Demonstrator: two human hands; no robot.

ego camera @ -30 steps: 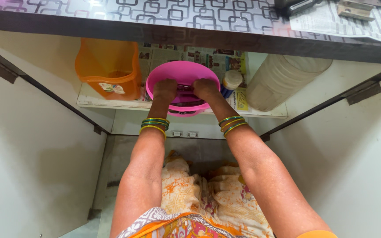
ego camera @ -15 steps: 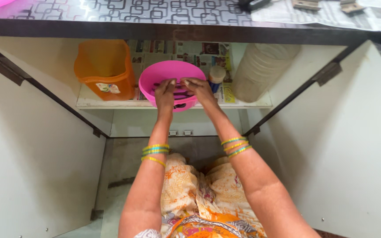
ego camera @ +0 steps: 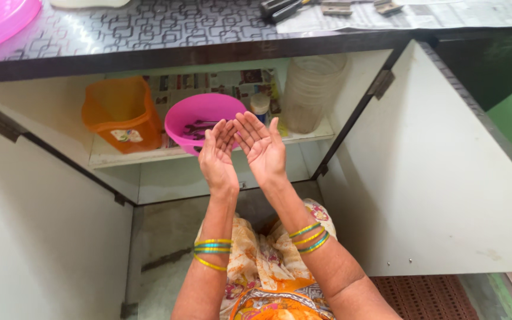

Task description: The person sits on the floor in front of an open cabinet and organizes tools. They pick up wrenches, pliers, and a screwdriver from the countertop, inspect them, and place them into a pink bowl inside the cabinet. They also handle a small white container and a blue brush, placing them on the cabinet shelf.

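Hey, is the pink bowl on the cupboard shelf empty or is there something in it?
Not empty. The pink bowl sits on the shelf with dark tool-like pieces inside; what kind they are cannot be told.

I kneel before an open white cabinet [ego camera: 351, 178] with both doors [ego camera: 434, 178] swung wide, its newspaper-lined shelf [ego camera: 125, 157] set under a dark countertop [ego camera: 149, 35] patterned with squares, a speckled grey floor [ego camera: 161, 284] below in soft daylight.
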